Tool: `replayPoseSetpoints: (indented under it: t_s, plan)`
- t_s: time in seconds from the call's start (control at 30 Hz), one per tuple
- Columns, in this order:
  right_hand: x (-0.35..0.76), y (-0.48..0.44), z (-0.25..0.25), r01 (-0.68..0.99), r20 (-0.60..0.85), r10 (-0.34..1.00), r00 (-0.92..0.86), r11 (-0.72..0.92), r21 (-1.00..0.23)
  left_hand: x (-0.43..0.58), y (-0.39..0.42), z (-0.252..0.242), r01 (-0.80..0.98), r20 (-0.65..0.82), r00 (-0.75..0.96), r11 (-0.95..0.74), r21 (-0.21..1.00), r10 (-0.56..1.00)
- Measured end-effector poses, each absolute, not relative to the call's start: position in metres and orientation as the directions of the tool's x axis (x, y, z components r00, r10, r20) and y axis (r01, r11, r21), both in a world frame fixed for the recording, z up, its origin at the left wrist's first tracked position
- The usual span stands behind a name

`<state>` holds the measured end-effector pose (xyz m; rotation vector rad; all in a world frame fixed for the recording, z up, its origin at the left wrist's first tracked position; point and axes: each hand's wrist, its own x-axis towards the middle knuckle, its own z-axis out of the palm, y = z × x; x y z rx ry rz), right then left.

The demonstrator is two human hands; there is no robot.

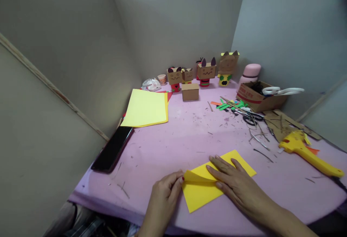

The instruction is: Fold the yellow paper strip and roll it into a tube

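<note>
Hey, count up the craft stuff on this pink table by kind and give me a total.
Cardboard box-head figures with ears: 4
Plain small cardboard box: 1
Open cardboard box holding white-handled scissors: 1
Stack of yellow paper sheets: 1
Yellow paper sheet under both hands: 1
Yellow plastic-handled tool: 1
Black phone: 1
Total: 10

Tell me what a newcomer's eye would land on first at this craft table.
First, the yellow paper sheet at the near edge of the pink table: the left hand lifts its corner while the right hand presses it flat. Next, the cardboard box figures lined up along the far wall, and the yellow scraper at right.
</note>
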<state>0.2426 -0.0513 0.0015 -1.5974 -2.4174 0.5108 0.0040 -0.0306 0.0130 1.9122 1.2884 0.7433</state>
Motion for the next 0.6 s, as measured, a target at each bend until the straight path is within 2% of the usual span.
replayPoseSetpoints:
  t_s: [0.2,0.3,0.47,0.6]
  plan:
    - [0.243,-0.053,0.002,0.839,-0.015,0.928,-0.371,0.328,-0.433,-0.009,-0.036,0.004,0.511,0.123,0.187,-0.203,0.835,0.975]
    - [0.243,-0.053,0.002,0.833,-0.009,0.933,-0.360,0.317,-0.453,-0.016,-0.042,0.005,0.546,0.202,0.150,-0.251,0.799,0.968]
    - [0.243,-0.053,-0.001,0.836,-0.003,0.933,-0.359,0.320,-0.445,-0.015,-0.053,0.013,0.641,0.393,0.389,-0.552,0.533,0.833]
    - [0.244,-0.053,-0.005,0.826,0.056,0.925,-0.375,0.361,-0.433,-0.009,-0.055,0.007,0.614,0.467,0.615,-0.758,0.221,0.635]
